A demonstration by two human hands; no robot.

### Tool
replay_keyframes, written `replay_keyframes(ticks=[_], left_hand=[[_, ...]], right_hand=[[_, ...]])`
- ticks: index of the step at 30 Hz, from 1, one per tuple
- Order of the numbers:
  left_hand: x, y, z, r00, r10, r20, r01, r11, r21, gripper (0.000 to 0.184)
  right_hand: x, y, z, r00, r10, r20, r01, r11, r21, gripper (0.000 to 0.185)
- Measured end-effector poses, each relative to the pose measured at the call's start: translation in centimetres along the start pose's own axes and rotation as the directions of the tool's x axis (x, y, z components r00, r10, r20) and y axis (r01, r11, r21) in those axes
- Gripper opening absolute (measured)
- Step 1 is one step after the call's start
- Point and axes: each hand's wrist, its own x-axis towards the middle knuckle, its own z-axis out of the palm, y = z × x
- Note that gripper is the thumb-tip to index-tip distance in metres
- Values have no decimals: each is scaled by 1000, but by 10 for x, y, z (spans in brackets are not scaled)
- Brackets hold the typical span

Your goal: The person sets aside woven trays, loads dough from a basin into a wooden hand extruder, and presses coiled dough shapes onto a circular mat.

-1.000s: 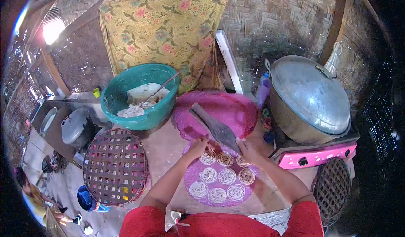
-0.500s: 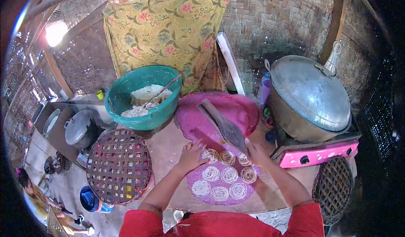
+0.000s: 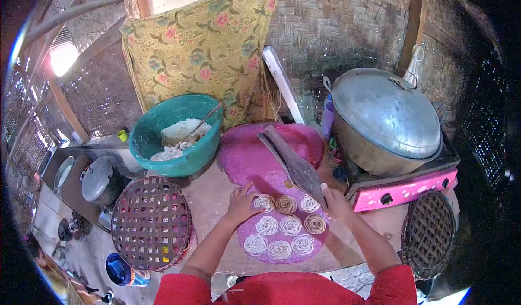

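Wooden tool (image 3: 296, 166), two dark flat pieces meeting at an angle, grasped at its lower end by the right hand (image 3: 337, 204); its upper end points toward the far edge of the bench (image 3: 209, 196); left hand (image 3: 239, 204) not clenched, fingers spread at the left edge of the pink mat (image 3: 247, 230), beside the far left coil (image 3: 264, 203); whether the fingertips touch that coil, cannot tell.

Nine thin-stranded coils on the mat, three rows of three; most whitish, the far middle coil (image 3: 286, 204) and the middle row's right coil (image 3: 315, 224) browner; mat near the front edge of the bench, pink cover (image 3: 241, 161) behind it.

Far left corner: green basin (image 3: 190, 166) holding a white mass (image 3: 182, 133) and a stick (image 3: 203, 121); woven basket (image 3: 152, 223) along the left edge; right side: lidded metal pot (image 3: 380, 120) on a pink-fronted stove (image 3: 407, 190), purple bottle (image 3: 328, 117) just left of the pot; second woven basket (image 3: 430, 234) at the near right corner; patterned cloth (image 3: 201, 55) hangs beyond the far edge.
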Motion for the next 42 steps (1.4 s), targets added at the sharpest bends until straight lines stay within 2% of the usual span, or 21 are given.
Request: replay_keyframes(ticks=[3, 7, 9, 10, 12, 13, 15, 19, 22, 23, 25, 28, 30, 31, 33, 34, 36, 37, 39, 40, 42], left_hand=[[-3, 4, 1, 998, -18, -66, 16, 999, -37, 61], [-4, 6, -1, 1000, -25, -14, 25, 1000, -13, 62], [-5, 10, -3, 997, -79, -4, 79, 997, -25, 67], [-5, 10, -2, 997, -79, -2, 79, 997, -23, 67], [-6, 9, 2, 997, -83, -6, 83, 997, -8, 71], [-7, 9, 3, 997, -83, -5, 83, 997, -6, 71], [-7, 10, 3, 996, -91, -8, 91, 995, -40, 71], [-3, 17, -1, 998, -69, -13, 68, 997, -47, 70], [-4, 17, 0, 1000, -29, -10, 29, 999, 15, 69], [-4, 16, 0, 999, -32, -15, 32, 999, 15, 69], [-6, 14, 0, 999, -35, -17, 35, 999, 16, 68], [-10, 13, -3, 1000, 15, -20, -14, 997, 72, 71], [-7, 22, -22, 996, -58, -74, 61, 997, 44, 74], [-4, 25, -31, 996, -54, -76, 57, 997, 47, 74], [-3, 34, -49, 968, -40, -249, -35, 956, -291, 72], [-9, 44, -57, 968, -38, -247, -36, 956, -291, 72], [-29, 64, -62, 997, -12, 77, 48, 869, -492, 68], [-41, 69, -59, 980, 14, 199, 103, 819, -565, 65], [-94, 72, -36, 950, 82, 303, 152, 724, -673, 61], [-121, 76, -28, 921, 111, 374, 210, 668, -714, 59], [-165, 85, -19, 860, 148, 487, 325, 577, -749, 57]], right_hand=[[-5, 5, -3, 999, 33, 5, -32, 993, -118, 64], [-12, -3, -3, 1000, 26, -16, -28, 986, -164, 65], [-12, 10, 1, 994, -95, -61, 85, 986, -143, 51], [-13, 17, 2, 994, -95, -61, 85, 986, -141, 51], [-15, 33, 2, 901, -434, 10, 376, 769, -517, 31], [-14, 41, 4, 901, -434, 9, 376, 770, -515, 31], [-11, 46, 6, 822, -569, -26, 466, 697, -545, 27], [-20, 36, 5, 794, -605, -60, 493, 699, -517, 25], [-21, 40, 2, 853, -522, -8, 444, 733, -515, 25], [-20, 41, 1, 960, -280, -6, 260, 899, -353, 30], [-20, 41, 1, 999, -23, 44, 31, 983, -183, 35], [-24, 32, 2, 988, -152, -24, 148, 980, -136, 50], [-24, 26, 4, 999, -6, -35, 4, 998, -59, 56], [-27, 18, 3, 999, -8, -40, 6, 998, -58, 56], [-42, -15, -1, 992, 102, 76, -107, 992, 65, 57], [-48, -25, 0, 992, 103, 74, -108, 992, 66, 57], [-61, -43, 4, 937, -23, 348, -11, 995, 96, 55], [-71, -56, 8, 937, -20, 349, -15, 995, 97, 55], [-87, -79, 14, 862, -122, 492, 259, 940, -220, 51], [-91, -82, 16, 862, -126, 491, 261, 941, -215, 51], [-100, -82, 23, 872, -93, 481, 313, 862, -400, 51]])
